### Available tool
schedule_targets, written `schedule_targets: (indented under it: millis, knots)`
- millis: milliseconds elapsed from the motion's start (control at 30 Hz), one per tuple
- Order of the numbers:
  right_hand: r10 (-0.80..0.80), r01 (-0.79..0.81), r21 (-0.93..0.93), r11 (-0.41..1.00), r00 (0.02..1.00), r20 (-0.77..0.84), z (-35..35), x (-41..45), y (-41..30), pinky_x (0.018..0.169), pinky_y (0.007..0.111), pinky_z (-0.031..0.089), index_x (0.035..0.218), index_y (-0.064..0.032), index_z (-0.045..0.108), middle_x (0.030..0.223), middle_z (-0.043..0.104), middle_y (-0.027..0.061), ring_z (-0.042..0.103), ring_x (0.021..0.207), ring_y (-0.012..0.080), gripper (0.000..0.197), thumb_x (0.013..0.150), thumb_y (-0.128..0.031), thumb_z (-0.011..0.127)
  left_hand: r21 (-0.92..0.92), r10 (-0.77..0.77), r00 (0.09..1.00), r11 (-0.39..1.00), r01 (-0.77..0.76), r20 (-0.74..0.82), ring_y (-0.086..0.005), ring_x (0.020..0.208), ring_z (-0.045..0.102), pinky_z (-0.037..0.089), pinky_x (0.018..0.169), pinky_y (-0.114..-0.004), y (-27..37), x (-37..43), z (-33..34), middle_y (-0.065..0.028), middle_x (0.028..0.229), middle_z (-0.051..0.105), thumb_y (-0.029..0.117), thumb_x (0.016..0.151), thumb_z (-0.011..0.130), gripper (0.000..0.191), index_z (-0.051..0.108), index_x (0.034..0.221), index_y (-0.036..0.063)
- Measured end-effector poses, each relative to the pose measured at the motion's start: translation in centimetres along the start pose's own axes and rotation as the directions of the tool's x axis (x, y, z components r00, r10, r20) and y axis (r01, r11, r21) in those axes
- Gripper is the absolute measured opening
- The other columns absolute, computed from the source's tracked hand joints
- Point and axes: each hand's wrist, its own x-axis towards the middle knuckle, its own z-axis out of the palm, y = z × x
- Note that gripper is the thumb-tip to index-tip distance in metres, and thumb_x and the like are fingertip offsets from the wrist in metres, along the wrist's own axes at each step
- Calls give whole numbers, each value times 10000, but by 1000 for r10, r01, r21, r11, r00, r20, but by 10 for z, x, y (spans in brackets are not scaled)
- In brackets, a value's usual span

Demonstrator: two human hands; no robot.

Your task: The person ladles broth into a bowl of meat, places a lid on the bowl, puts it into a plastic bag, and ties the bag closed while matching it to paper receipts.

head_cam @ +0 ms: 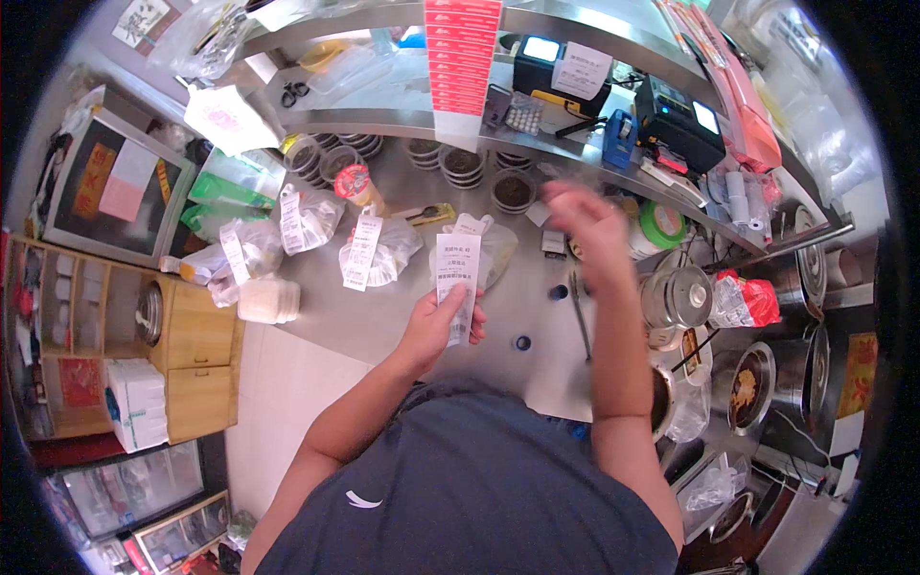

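My left hand (424,334) pinches a printed paper receipt (458,251) under its thumb, over the steel counter (345,316). Just behind the slip sits a knotted clear plastic bag (499,251), partly covered by it. Raised and blurred by motion, my right hand (586,215) is close to the front edge of a steel shelf (560,154), beside a round tub of dark contents (514,190). Its fingers are too smeared to show whether anything is in them. Other tied bags (399,248) to the left carry receipts (361,251) of their own.
A red-topped cup (356,185) stands behind the bags, near stacked tubs (424,151). On the shelf are a blue tape dispenser (619,136) and label printers (679,122). A green-lidded jar (660,224) and a lidded pot (675,296) crowd the right side. Bottle caps (522,343) lie in front.
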Motion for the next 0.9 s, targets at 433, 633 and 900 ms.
schedule_targets:
  millis: [433, 633, 900]
  knots:
    - [-332, 304, -141, 942, 907, -260, 54, -16, 20, 602, 179, 431, 938, -8, 700, 835, 664, -32, 542, 707, 16, 107, 881, -97, 718, 221, 59, 984, 970, -96, 169, -184, 949, 660, 537, 787, -311, -7, 3, 21, -129, 1142, 655, 238, 1043, 438, 368, 511, 1310, -4]
    - [-636, 602, -212, 770, 696, -333, -17, 67, -73, 580, 221, 509, 1114, -33, 435, 817, 669, 110, 665, 720, 132, 367, 867, -8, 705, 272, 63, 995, 959, -82, 76, -239, 1005, 654, 541, 822, -334, -31, -5, -15, -178, 1223, 625, 203, 1016, 495, 446, 431, 1397, -20]
    - [-732, 616, -398, 680, 598, -325, -56, 136, -84, 526, 212, 432, 929, -41, 505, 724, 607, 27, 555, 611, 47, 271, 847, -89, 759, 353, 80, 986, 935, -24, -147, -243, 986, 667, 540, 815, -335, -55, -24, -81, -169, 1200, 643, 206, 1001, 525, 434, 467, 1372, -11]
